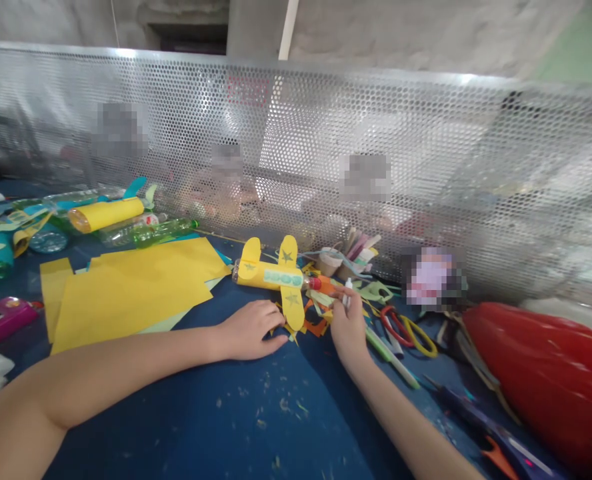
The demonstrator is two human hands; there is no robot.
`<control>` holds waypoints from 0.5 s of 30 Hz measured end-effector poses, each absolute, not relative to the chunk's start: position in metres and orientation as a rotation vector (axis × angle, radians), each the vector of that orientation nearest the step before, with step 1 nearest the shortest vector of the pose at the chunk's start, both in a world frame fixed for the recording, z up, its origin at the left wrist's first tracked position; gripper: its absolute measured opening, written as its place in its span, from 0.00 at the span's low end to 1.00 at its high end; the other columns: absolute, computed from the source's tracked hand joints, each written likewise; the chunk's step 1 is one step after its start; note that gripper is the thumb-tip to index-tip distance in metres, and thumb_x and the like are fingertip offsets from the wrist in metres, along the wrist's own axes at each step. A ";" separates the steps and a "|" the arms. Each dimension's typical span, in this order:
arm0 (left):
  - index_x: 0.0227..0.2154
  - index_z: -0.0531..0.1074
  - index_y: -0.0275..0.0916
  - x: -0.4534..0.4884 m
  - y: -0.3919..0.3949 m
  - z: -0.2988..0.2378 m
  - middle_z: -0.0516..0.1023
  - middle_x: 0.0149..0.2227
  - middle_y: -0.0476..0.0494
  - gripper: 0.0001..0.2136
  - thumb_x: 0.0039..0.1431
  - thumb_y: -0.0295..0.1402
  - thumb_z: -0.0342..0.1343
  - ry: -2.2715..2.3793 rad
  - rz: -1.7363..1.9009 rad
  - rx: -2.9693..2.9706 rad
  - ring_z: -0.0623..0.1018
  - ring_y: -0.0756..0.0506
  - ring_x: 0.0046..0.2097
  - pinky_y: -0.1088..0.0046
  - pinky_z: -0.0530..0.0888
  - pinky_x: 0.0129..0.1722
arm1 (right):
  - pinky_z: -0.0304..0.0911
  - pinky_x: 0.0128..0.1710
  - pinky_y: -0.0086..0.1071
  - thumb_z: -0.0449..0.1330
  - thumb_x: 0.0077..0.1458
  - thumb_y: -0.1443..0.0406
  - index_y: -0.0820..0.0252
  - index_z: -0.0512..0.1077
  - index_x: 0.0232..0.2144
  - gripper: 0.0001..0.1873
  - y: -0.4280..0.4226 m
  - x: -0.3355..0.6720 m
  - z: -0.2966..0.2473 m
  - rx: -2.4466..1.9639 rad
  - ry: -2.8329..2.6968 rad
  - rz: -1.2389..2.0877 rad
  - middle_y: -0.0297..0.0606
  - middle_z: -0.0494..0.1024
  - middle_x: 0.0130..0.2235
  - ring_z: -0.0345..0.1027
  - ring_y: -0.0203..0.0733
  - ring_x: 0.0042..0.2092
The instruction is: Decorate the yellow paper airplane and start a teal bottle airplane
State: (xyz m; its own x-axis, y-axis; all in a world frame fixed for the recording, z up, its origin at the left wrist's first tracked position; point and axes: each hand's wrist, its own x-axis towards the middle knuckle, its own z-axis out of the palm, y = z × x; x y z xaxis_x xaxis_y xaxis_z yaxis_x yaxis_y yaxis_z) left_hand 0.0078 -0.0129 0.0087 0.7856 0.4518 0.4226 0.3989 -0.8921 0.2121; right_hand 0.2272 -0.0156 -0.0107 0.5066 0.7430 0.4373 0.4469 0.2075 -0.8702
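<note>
A yellow paper-covered bottle plane with star-marked wings lies on the blue table. My left hand rests on the table just below its lower wing, fingers curled, with a paper scrap at the fingertips. My right hand is closed round a small white glue tube, held upright near the plane's orange nose.
Yellow paper sheets lie at left, with another bottle craft behind. Scissors and paper scraps lie to the right of my right hand, a red bag at far right. A perforated metal screen runs across the back.
</note>
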 end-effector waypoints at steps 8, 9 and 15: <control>0.38 0.70 0.35 0.007 -0.013 0.008 0.72 0.39 0.40 0.12 0.60 0.38 0.48 0.693 0.674 2.875 0.71 0.42 0.41 0.65 0.70 0.41 | 0.49 0.17 0.27 0.53 0.52 0.55 0.57 0.54 0.54 0.29 -0.017 0.232 0.017 -1.312 -0.992 0.393 0.28 0.71 0.23 0.50 0.32 0.17; 0.38 0.70 0.35 0.007 -0.012 0.007 0.72 0.38 0.40 0.12 0.60 0.38 0.48 0.691 0.674 2.872 0.71 0.42 0.41 0.65 0.70 0.40 | 0.49 0.17 0.27 0.54 0.51 0.55 0.57 0.56 0.53 0.29 -0.015 0.237 0.021 -1.323 -0.995 0.397 0.27 0.70 0.22 0.51 0.32 0.17; 0.35 0.70 0.37 0.008 -0.012 0.006 0.71 0.36 0.41 0.10 0.59 0.37 0.48 0.678 0.710 2.841 0.70 0.43 0.39 0.66 0.69 0.39 | 0.58 0.23 0.29 0.55 0.48 0.59 0.59 0.68 0.36 0.13 -0.009 0.289 0.046 -1.561 -1.340 0.458 0.35 0.76 0.26 0.65 0.37 0.24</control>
